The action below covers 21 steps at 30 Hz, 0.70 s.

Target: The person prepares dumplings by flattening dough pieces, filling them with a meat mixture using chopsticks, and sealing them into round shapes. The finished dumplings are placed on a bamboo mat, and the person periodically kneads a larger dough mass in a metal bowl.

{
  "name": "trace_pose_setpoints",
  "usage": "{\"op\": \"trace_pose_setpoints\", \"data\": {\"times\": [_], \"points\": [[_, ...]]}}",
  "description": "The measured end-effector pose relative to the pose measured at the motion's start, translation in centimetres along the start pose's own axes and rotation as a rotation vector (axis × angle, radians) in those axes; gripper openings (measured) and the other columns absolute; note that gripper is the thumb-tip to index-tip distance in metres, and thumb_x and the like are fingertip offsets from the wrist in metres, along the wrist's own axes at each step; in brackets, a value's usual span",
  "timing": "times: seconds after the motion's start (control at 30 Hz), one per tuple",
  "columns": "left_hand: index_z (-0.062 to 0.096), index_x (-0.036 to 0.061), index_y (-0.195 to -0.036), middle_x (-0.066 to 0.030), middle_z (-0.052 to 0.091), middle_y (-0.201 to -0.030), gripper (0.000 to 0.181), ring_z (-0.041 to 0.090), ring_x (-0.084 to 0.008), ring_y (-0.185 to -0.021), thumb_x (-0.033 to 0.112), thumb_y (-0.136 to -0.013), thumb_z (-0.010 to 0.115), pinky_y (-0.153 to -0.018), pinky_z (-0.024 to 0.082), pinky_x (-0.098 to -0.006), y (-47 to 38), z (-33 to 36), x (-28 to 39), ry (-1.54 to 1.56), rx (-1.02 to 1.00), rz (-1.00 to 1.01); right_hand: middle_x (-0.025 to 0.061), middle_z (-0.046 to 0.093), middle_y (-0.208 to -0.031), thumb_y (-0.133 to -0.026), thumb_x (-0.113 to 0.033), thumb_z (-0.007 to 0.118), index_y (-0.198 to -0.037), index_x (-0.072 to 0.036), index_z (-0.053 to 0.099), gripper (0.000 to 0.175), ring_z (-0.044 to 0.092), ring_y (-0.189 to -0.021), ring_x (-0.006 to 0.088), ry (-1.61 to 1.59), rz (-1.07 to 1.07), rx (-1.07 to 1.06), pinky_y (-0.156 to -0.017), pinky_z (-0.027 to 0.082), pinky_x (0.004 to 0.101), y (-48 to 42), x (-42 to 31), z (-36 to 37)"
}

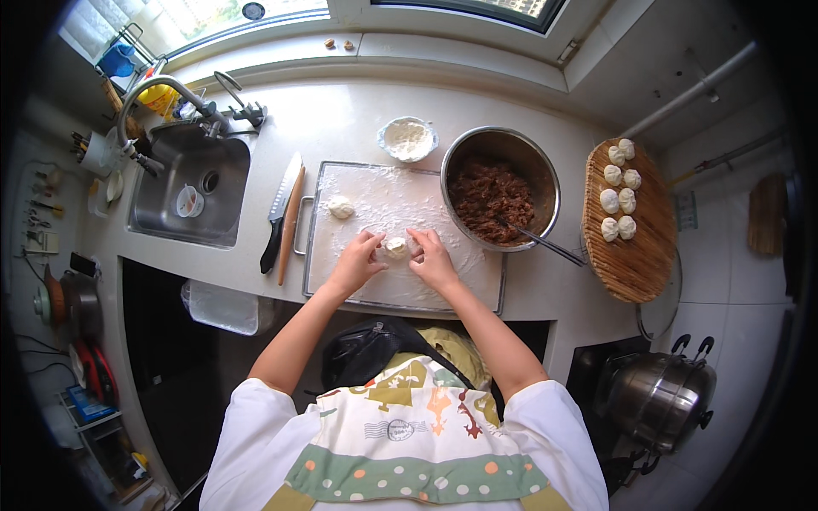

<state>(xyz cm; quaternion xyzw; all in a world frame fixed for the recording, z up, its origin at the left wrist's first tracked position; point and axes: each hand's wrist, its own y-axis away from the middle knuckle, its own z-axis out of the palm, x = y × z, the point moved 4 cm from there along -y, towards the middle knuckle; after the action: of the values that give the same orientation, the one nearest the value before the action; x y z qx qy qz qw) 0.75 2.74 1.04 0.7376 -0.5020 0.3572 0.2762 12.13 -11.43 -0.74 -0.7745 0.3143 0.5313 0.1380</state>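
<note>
A small pleated bun (395,247) sits on the floured cutting board (409,290). My left hand (358,260) is just left of it and my right hand (432,257) just right. Both hands have curled fingers with gaps between fingertips and thumb. Neither appears to hold the bun; light contact is hard to rule out. Farther left on the board lies a floury lump of dough (340,207). A steel bowl (551,172) of dark minced filling (489,198) overlaps the board's upper right corner, with chopsticks (549,246) leaning out over its rim.
A bowl of flour (409,139) stands behind the board. A knife (273,239) and a wooden rolling pin (291,227) lie to its left, beside the sink (185,230). Rightward, a woven tray (629,271) bears several pleated buns (610,201); a steel pot (661,402) stands nearer me.
</note>
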Motion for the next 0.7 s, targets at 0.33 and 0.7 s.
{"op": "trace_pose_setpoints", "data": {"times": [0.33,0.7], "points": [[0.062,0.0026,-0.111,-0.012,0.059,-0.094,0.045,0.064,-0.0262,-0.079,0.001,-0.067,0.074,-0.07,0.053,-0.0339,-0.5,5.7,2.1,0.012,-0.138,0.111,0.0124,0.056,-0.106,-0.068,-0.001,0.071,-0.112,-0.007,0.06,0.046,0.06,-0.095,0.0318,0.166,0.031,0.073,-0.082,0.051,0.0391,4.4,1.2,-1.4],[0.064,0.0036,-0.108,-0.0131,0.059,-0.101,0.041,0.062,-0.0311,-0.089,0.0,-0.067,0.069,-0.076,0.053,-0.0376,-8.1,9.3,4.7,0.006,-0.154,0.239,0.0096,0.064,-0.106,-0.07,-0.004,0.076,-0.112,-0.004,0.06,0.044,0.066,-0.083,0.0148,0.253,-0.052,0.444,-0.072,0.053,0.0288,2.6,4.8,-5.9]]}}
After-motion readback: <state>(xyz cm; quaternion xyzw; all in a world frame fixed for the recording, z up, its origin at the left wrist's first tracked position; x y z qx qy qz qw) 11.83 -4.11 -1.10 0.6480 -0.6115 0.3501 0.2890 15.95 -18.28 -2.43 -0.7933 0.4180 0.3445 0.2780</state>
